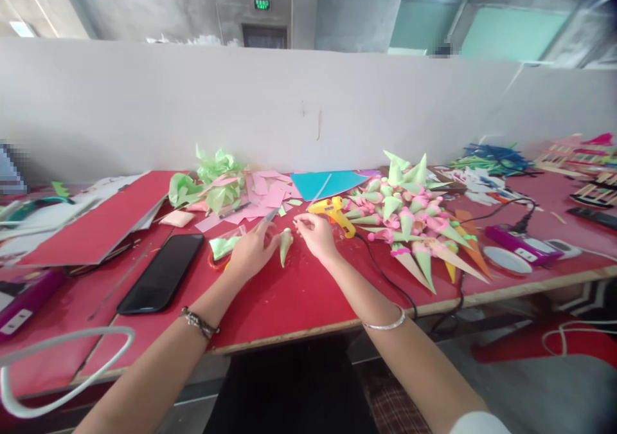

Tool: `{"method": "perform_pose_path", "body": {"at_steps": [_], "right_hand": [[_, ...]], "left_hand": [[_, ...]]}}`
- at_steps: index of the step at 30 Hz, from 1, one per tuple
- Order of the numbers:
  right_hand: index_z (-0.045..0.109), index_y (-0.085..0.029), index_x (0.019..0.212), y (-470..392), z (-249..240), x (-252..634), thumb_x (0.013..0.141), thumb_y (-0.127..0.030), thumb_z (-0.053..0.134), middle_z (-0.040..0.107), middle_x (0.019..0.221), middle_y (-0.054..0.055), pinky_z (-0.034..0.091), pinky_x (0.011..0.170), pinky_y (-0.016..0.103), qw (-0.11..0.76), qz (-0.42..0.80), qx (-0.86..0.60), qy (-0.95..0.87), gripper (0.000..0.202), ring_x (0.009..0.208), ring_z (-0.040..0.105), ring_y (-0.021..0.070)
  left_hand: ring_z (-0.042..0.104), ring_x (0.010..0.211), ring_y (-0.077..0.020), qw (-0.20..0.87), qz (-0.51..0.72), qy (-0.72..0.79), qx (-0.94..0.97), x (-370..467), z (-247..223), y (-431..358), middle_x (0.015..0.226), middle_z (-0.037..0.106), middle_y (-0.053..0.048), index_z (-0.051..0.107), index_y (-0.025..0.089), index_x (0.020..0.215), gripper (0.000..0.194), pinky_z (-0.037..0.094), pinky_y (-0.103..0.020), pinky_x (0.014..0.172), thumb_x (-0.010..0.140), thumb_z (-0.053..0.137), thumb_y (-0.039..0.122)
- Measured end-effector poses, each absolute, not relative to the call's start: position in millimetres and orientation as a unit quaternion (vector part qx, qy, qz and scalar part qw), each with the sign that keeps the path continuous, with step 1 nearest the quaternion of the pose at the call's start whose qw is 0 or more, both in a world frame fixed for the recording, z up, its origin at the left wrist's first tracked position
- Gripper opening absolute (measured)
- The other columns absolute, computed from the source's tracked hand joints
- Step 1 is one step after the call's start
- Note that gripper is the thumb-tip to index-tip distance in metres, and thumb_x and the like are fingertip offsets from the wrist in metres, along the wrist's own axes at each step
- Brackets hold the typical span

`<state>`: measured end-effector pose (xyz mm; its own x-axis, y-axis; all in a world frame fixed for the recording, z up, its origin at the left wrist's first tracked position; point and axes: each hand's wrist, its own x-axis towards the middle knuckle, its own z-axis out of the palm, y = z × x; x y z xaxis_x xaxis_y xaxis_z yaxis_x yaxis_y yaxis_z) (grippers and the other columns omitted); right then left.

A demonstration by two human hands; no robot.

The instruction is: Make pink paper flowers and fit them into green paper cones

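Observation:
Near the table's middle, my left hand (251, 252) lies low with its thumb apart from its fingers. A grey pointed blade (271, 214) shows just past its fingertips; whether they touch it is unclear. Beside the thumb is a small light-green paper cone (286, 247), narrow end toward me. My right hand (314, 233) is closed in a pinch to the cone's right, holding something too small to make out. Just beyond it lies a yellow glue gun (332, 212) with a glue stick (321, 188) in its back. Orange scissor-like handles (218, 263) show partly left of my left hand.
Many pink and green paper cones (409, 212) are heaped on the right. Pink paper scraps (263, 196), green tissue (216, 177) and a teal sheet (328, 184) lie at the back. A black phone (161, 273) is left; a purple power strip (523, 244) is right.

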<state>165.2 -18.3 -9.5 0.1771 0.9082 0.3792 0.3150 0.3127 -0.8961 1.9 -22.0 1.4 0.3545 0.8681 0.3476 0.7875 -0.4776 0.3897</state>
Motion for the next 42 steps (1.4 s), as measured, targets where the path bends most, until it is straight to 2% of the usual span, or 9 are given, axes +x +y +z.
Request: {"method": "perform_pose_path", "body": {"at_steps": [6,10,13,17,22,29,34,37,42], "right_hand": [[0.059,-0.018,0.070,-17,-17,164,0.068,-0.018,0.049,0.063,0.070,0.003,0.048,0.065,0.031,0.552,0.276,-0.528,-0.584,0.010,0.065,0.058,0.0156],[0.058,-0.018,0.072,-20,-15,158,0.069,-0.019,0.047,0.062,0.070,0.002,0.048,0.059,0.027,0.556,0.319,-0.502,-0.581,0.011,0.061,0.058,0.0130],[0.057,-0.017,0.073,-23,-10,156,0.068,-0.019,0.049,0.061,0.070,0.001,0.048,0.059,0.025,0.568,0.371,-0.476,-0.559,0.009,0.060,0.057,0.0117],[0.057,-0.017,0.072,-27,-4,156,0.067,-0.020,0.051,0.060,0.067,0.000,0.047,0.060,0.025,0.578,0.409,-0.465,-0.532,0.009,0.059,0.056,0.0107],[0.057,-0.016,0.076,-29,1,156,0.067,-0.024,0.055,0.061,0.064,0.000,0.048,0.063,0.027,0.589,0.437,-0.427,-0.529,0.012,0.061,0.060,0.0122],[0.059,-0.017,0.070,-30,4,158,0.067,-0.030,0.059,0.060,0.059,-0.001,0.047,0.059,0.025,0.604,0.399,-0.420,-0.548,0.014,0.057,0.057,0.0112],[0.063,-0.018,0.077,-32,5,158,0.067,-0.028,0.059,0.065,0.078,0.001,0.047,0.068,0.025,0.585,0.390,-0.404,-0.585,0.014,0.074,0.060,0.0131],[0.063,-0.019,0.078,-33,6,158,0.068,-0.028,0.059,0.065,0.078,0.001,0.047,0.069,0.026,0.578,0.395,-0.400,-0.592,0.014,0.073,0.060,0.0131],[0.062,-0.018,0.073,-35,8,158,0.069,-0.028,0.059,0.062,0.069,0.000,0.046,0.065,0.025,0.576,0.376,-0.397,-0.608,0.011,0.068,0.058,0.0122]], "left_hand": [[0.054,0.096,-0.0273,0.028,0.217,0.528,0.820,12,0,-27,0.097,0.061,-0.013,0.047,0.013,0.112,0.046,0.040,-0.038,0.080,0.080,0.041,0.046],[0.054,0.091,-0.0271,0.023,0.209,0.511,0.834,13,0,-26,0.092,0.060,-0.011,0.058,0.016,0.090,0.037,0.039,-0.038,0.079,0.076,0.046,0.048],[0.055,0.086,-0.0267,0.037,0.194,0.495,0.846,12,-1,-26,0.086,0.060,-0.009,0.058,0.017,0.081,0.036,0.039,-0.039,0.076,0.077,0.043,0.049],[0.057,0.082,-0.0262,0.090,0.197,0.496,0.841,11,-1,-27,0.083,0.061,-0.008,0.053,0.016,0.089,0.036,0.039,-0.040,0.076,0.076,0.043,0.049],[0.058,0.080,-0.0238,0.153,0.233,0.494,0.823,9,-1,-27,0.084,0.061,-0.007,0.046,0.016,0.099,0.038,0.041,-0.035,0.071,0.076,0.046,0.046],[0.058,0.084,-0.0222,0.206,0.283,0.474,0.808,7,-5,-23,0.088,0.059,-0.007,0.041,0.016,0.104,0.042,0.044,-0.033,0.069,0.075,0.048,0.046],[0.058,0.082,-0.0190,0.261,0.320,0.447,0.794,7,-7,-22,0.091,0.059,-0.006,0.039,0.016,0.107,0.042,0.045,-0.031,0.069,0.075,0.050,0.042],[0.058,0.083,-0.0170,0.298,0.359,0.424,0.777,7,-8,-21,0.096,0.058,-0.006,0.039,0.016,0.106,0.041,0.046,-0.030,0.071,0.075,0.051,0.039],[0.058,0.076,-0.0166,0.282,0.365,0.438,0.772,7,-5,-19,0.089,0.059,-0.005,0.043,0.014,0.107,0.044,0.045,-0.029,0.068,0.074,0.052,0.041]]}}
